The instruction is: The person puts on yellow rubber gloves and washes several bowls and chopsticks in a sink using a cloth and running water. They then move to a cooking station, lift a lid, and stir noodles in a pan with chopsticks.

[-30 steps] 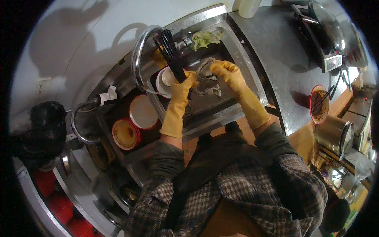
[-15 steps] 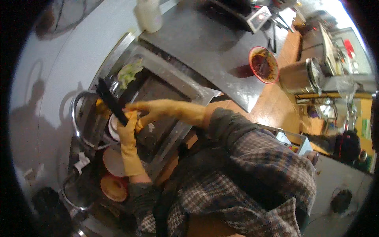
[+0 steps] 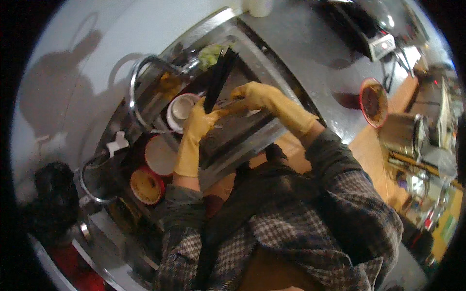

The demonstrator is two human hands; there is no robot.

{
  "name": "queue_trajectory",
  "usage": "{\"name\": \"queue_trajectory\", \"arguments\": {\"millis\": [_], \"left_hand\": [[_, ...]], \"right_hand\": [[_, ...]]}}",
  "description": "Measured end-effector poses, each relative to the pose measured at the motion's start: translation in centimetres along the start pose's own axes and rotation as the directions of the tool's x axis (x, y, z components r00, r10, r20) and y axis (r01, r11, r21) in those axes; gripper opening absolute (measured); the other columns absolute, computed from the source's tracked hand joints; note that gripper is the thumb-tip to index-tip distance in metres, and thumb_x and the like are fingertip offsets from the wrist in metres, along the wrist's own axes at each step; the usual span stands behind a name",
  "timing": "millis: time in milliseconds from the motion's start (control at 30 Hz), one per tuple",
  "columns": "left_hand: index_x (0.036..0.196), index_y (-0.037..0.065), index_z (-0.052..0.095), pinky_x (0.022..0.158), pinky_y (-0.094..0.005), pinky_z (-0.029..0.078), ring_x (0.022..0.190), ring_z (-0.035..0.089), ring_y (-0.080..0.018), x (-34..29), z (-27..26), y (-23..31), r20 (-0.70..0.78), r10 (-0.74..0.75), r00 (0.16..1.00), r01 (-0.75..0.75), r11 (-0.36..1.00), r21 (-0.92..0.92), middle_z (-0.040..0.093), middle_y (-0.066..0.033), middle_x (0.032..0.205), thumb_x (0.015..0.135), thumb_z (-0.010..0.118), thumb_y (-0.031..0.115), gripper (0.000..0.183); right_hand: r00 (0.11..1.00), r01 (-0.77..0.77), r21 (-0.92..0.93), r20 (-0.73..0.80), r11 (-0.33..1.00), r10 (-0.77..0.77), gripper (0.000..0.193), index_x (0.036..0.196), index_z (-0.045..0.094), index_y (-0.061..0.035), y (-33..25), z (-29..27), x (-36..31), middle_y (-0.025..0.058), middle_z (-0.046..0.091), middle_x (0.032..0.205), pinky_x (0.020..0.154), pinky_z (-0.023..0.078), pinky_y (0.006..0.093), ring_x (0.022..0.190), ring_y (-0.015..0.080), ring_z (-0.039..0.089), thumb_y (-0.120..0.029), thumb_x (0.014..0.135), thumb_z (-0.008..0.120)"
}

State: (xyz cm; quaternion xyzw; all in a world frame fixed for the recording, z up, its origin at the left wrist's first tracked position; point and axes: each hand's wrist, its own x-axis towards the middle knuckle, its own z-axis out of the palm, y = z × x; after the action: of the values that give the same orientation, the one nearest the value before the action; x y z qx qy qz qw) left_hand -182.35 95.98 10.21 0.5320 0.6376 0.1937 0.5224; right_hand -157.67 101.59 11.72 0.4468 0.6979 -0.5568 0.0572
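My left hand [image 3: 195, 127], in a yellow rubber glove, grips the lower end of a bundle of black chopsticks [image 3: 221, 77], which fans out upward over the sink [image 3: 286, 127]. Close by on the right is my right hand [image 3: 259, 97], gloved the same way, its fingers curled in toward the bundle's base. Whatever it may hold is too blurred to make out. White bowls [image 3: 181, 107] sit nested just left of my left glove. Pale green leaves [image 3: 210, 55] lie behind the chopsticks, at the far end of the sink.
A curved chrome faucet [image 3: 133, 92] rises at the left by the wall. Nearer me are a large bowl [image 3: 161, 154] and a red-rimmed bowl [image 3: 147, 185]. On the steel counter [image 3: 310, 63] stands a red-rimmed bowl with dark residue [image 3: 374, 103]; a metal pot [image 3: 400, 131] is beyond.
My right hand has drawn back from the left one, leaving a small gap at the fingers. The chopsticks now tilt up to the right instead of left. The whole view has turned.
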Motion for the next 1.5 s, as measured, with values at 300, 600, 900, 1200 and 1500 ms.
{"name": "queue_trajectory", "arguments": {"millis": [300, 600, 900, 1200, 1500], "left_hand": [[0.112, 0.0, 0.068, 0.062, -0.0281, 0.05, 0.066, 0.062, -0.011, 1.5, -3.1, 10.1, -0.048, 0.172, 0.984, -0.179, 0.962, -0.205, 0.068, -0.0036, 0.084, 0.09, 0.082, 0.034, 0.042], [0.118, 0.0, 0.068, 0.058, -0.0302, 0.052, 0.061, 0.064, -0.0164, -2.7, -2.7, -5.2, -0.275, -0.33, 0.903, 0.262, 0.93, -0.257, 0.072, -0.0108, 0.084, 0.099, 0.07, 0.037, 0.042], [0.128, 0.001, 0.065, 0.059, -0.0293, 0.056, 0.073, 0.069, -0.0183, -2.7, -0.6, -7.9, -0.406, -0.176, 0.897, -0.089, 0.827, -0.555, 0.072, -0.0091, 0.105, 0.095, 0.079, 0.016, 0.04], [0.125, 0.002, 0.068, 0.051, -0.025, 0.045, 0.06, 0.067, -0.013, -3.5, -7.2, -6.4, -0.246, -0.069, 0.967, -0.054, 0.887, -0.46, 0.075, -0.0076, 0.088, 0.089, 0.082, 0.022, 0.043], [0.106, 0.001, 0.072, 0.056, -0.0256, 0.05, 0.063, 0.067, -0.013, -4.2, -7.0, -5.2, -0.233, 0.001, 0.973, -0.109, 0.886, -0.45, 0.077, -0.0106, 0.086, 0.095, 0.078, 0.028, 0.03]], "right_hand": [[0.94, 0.306, 0.73, -0.129, 0.611, -0.317, 0.043, 0.134, 0.068, -0.0075, 7.0, 3.8, 8.0, 0.003, 0.068, 0.135, 0.11, 0.047, 0.033, 0.121, 0.0193, 0.064, -0.027, 0.096, 0.077], [0.972, -0.087, -0.526, -0.231, 0.846, -0.044, 0.047, 0.131, 0.069, -0.0186, -2.7, 7.6, 9.8, 0.0078, 0.067, 0.138, 0.105, 0.047, 0.0334, 0.127, 0.0245, 0.063, -0.036, 0.089, 0.081], [0.923, 0.17, -0.704, -0.13, 0.689, -0.361, 0.035, 0.127, 0.069, -0.0165, -5.3, 11.0, 14.1, 0.0022, 0.071, 0.122, 0.098, 0.054, 0.0371, 0.117, 0.0209, 0.065, -0.032, 0.096, 0.069], [0.536, 0.618, -0.686, 0.009, 0.385, -0.844, 0.044, 0.128, 0.073, -0.0228, -5.6, 7.4, 8.7, 0.0031, 0.073, 0.122, 0.103, 0.052, 0.0389, 0.113, 0.025, 0.067, -0.016, 0.085, 0.071], [0.593, 0.359, -0.271, -0.673, 0.893, -0.442, 0.063, 0.135, 0.066, -0.0127, 2.0, 10.2, 7.4, 0.0069, 0.066, 0.128, 0.106, 0.045, 0.039, 0.114, 0.0276, 0.065, -0.043, 0.083, 0.081]]}}
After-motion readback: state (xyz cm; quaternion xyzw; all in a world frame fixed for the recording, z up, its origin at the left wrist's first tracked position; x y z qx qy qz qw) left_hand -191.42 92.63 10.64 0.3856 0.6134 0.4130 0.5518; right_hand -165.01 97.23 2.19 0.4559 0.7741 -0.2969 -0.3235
